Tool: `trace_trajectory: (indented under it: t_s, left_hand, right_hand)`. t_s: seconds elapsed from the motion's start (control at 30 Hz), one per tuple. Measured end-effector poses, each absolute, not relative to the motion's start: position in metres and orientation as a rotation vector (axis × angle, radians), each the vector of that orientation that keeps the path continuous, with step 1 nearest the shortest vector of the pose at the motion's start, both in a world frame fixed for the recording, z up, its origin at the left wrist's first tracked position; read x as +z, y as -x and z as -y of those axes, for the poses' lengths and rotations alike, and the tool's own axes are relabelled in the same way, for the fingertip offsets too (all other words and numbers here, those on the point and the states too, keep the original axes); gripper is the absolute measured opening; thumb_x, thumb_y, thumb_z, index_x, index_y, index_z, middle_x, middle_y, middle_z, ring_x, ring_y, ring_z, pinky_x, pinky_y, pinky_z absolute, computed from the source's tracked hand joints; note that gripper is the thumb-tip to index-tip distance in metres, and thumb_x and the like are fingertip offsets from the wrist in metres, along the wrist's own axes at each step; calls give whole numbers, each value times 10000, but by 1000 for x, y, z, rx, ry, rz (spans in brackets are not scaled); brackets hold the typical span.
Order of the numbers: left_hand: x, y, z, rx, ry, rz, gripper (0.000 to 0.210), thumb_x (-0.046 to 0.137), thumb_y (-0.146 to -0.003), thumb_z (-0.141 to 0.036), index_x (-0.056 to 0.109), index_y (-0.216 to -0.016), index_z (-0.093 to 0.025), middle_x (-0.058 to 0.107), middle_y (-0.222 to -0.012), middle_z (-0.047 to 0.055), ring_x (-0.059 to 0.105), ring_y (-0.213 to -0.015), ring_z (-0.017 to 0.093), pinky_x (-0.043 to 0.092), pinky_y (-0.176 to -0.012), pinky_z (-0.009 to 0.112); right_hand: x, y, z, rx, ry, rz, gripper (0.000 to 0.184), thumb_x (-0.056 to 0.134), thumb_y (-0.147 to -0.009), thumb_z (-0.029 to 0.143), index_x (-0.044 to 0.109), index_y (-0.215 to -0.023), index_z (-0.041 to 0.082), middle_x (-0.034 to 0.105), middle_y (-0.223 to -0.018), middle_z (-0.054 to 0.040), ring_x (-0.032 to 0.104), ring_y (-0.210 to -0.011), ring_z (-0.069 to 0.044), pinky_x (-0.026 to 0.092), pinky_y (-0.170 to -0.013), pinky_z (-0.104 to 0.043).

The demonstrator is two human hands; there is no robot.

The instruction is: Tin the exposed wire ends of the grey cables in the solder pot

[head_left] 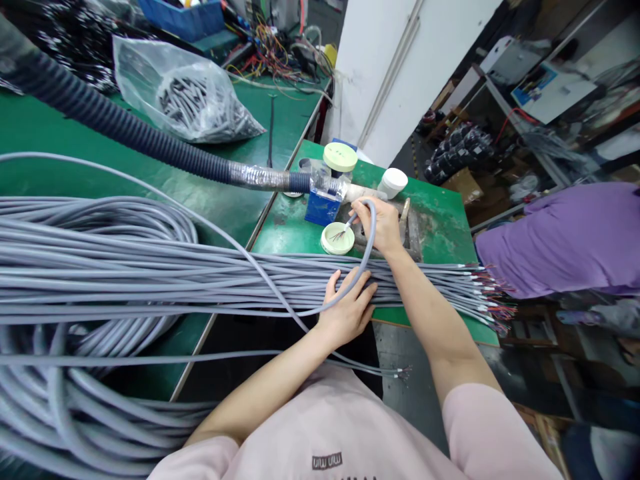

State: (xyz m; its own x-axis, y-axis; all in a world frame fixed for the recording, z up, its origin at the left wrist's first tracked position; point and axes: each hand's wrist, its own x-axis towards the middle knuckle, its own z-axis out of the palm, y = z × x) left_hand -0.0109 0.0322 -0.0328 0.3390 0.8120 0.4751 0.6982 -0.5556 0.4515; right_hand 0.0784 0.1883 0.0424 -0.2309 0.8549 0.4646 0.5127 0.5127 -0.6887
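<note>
My right hand (pixel 384 223) pinches a grey cable (pixel 373 230) close to its end. Its stripped, fanned-out wires (pixel 339 235) point down into a small round pale dish (pixel 338 251); whether they touch the bottom I cannot tell. From that hand the cable loops back over my left hand (pixel 347 313), which lies with fingers spread on a thick bundle of grey cables (pixel 280 280). At the right, the bundle's stripped ends show coloured wires (pixel 493 293).
A ribbed hose (pixel 190 153) crosses above the green table (pixel 280 230) to a blue box (pixel 321 208). Beyond the dish stand a yellow-lidded jar (pixel 340 157) and a white tub (pixel 394 181). Coiled cables (pixel 75 413) lie left. A person in purple (pixel 565 240) is at right.
</note>
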Motion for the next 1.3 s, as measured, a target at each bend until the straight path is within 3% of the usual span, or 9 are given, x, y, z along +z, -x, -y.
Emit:
trace_trajectory:
  t_s: [0.33, 0.57, 0.87, 1.3]
  left_hand:
    - [-31, 11, -32, 1008, -2435, -1407, 382, 500, -882, -309, 546, -1252, -226, 506, -1387, 95, 406, -1326, 266, 186, -1127, 510]
    - [-31, 11, -33, 1009, -2444, -1407, 381, 485, -889, -311, 547, -1254, -220, 498, -1396, 92, 390, -1338, 268, 198, -1112, 495]
    - [-33, 9, -33, 1032, -2439, -1399, 378, 504, -881, -310, 558, -1245, -227, 518, -1378, 89, 415, -1320, 276, 167, -1121, 503]
    - [-33, 9, -34, 1022, -2451, -1398, 380, 514, -876, -306, 560, -1244, -225, 522, -1374, 92, 421, -1316, 278, 176, -1118, 503]
  right_hand:
    - [83, -127, -193, 276, 1189, 1876, 349, 496, -877, 499, 654, -784, 201, 670, -706, -16, 640, -642, -160, 498, -599, -277]
    - [66, -167, -219, 98, 1331, 1852, 334, 499, -881, 434, 635, -709, 182, 637, -603, -5, 611, -550, -160, 456, -548, -277]
    - [50, -177, -236, 42, 1440, 1868, 314, 477, -887, 378, 608, -665, 197, 641, -597, -7, 627, -627, -187, 456, -626, -290]
    - [31, -183, -248, 82, 1476, 1856, 354, 464, -883, 432, 612, -674, 188, 654, -620, -26, 629, -625, -188, 452, -625, -285]
